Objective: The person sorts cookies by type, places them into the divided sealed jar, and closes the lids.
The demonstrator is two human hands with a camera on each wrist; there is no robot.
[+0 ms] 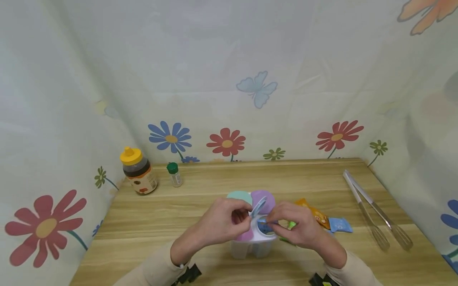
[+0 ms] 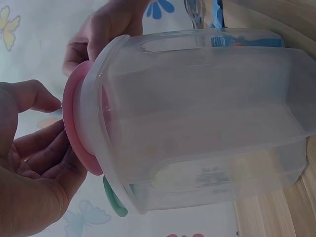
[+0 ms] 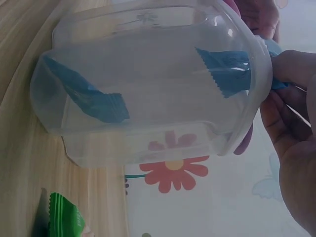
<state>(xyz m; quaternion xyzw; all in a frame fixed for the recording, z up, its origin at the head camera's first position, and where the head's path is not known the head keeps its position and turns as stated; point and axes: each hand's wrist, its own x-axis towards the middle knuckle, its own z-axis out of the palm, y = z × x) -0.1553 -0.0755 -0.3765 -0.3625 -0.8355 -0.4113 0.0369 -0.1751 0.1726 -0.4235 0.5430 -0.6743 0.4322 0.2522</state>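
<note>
A translucent plastic container [image 1: 239, 250] with a white top stands at the table's front middle. Its teal lid [image 1: 239, 196], purple lid [image 1: 264, 200] and pink lid [image 2: 79, 118] lie down, while the pale blue lid [image 1: 259, 206] is raised. My left hand [image 1: 223, 220] pinches that raised lid. Between thumb and fingers, my right hand [image 1: 300, 224] holds a small blue packet [image 3: 229, 71], which hangs partly inside the uncovered opening. Another blue packet [image 3: 89, 96] rests low inside the container, seen through the wall in the right wrist view.
Orange packets [image 1: 318, 216], a light blue packet [image 1: 340, 225] and a green packet [image 3: 64, 217] lie right of the container. Metal tongs [image 1: 372, 210] lie farther right. A yellow-capped bottle [image 1: 139, 172] and a green-capped shaker [image 1: 174, 174] stand at the back left.
</note>
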